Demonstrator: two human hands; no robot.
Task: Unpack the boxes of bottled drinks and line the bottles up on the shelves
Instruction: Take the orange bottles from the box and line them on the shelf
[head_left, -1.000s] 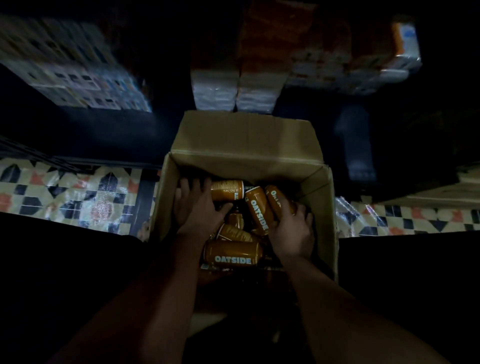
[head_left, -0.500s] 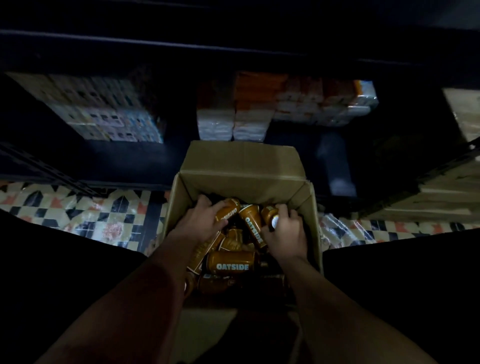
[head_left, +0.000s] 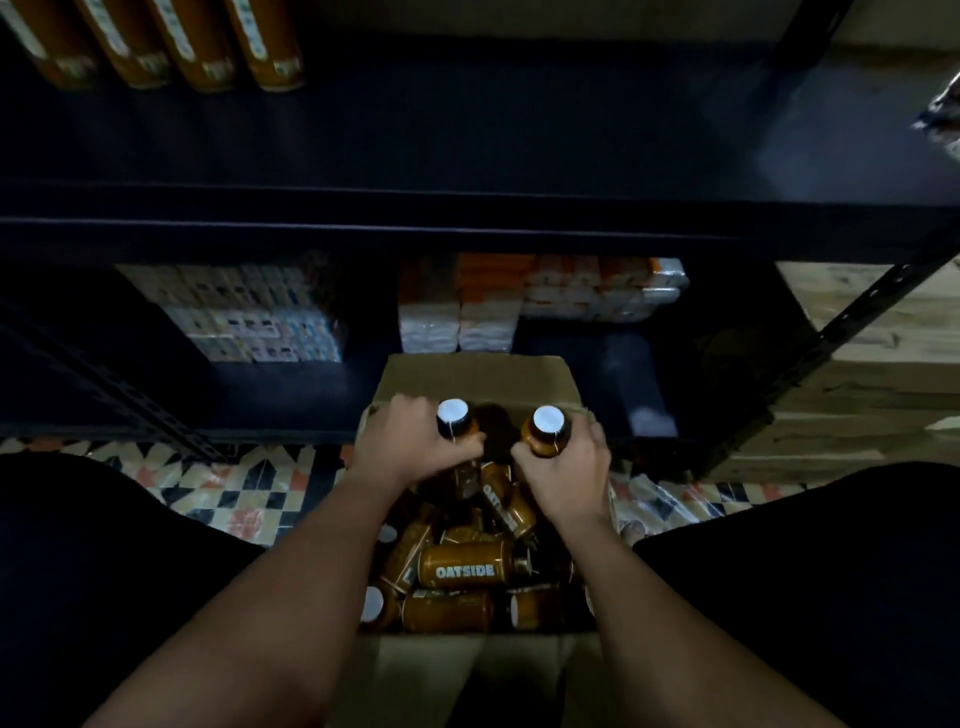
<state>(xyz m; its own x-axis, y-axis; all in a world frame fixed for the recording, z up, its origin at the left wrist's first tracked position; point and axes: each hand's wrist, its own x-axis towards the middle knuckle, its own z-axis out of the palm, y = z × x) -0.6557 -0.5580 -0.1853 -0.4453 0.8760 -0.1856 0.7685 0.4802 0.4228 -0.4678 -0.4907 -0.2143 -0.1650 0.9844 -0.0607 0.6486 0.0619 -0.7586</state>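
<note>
Left hand (head_left: 410, 447) gripping bottle (head_left: 453, 422), right hand (head_left: 569, 470) gripping another (head_left: 545, 429), above box (head_left: 475, 376)

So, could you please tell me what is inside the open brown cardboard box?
Brown Oatside bottles lie jumbled inside the cardboard box; how deep the pile goes is hidden by the hands and arms.

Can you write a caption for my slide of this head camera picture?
Both hands, left and right, lift a bottle each from the cardboard box.

Two upright brown bottles (head_left: 543, 431) above open box (head_left: 475, 376)
</note>
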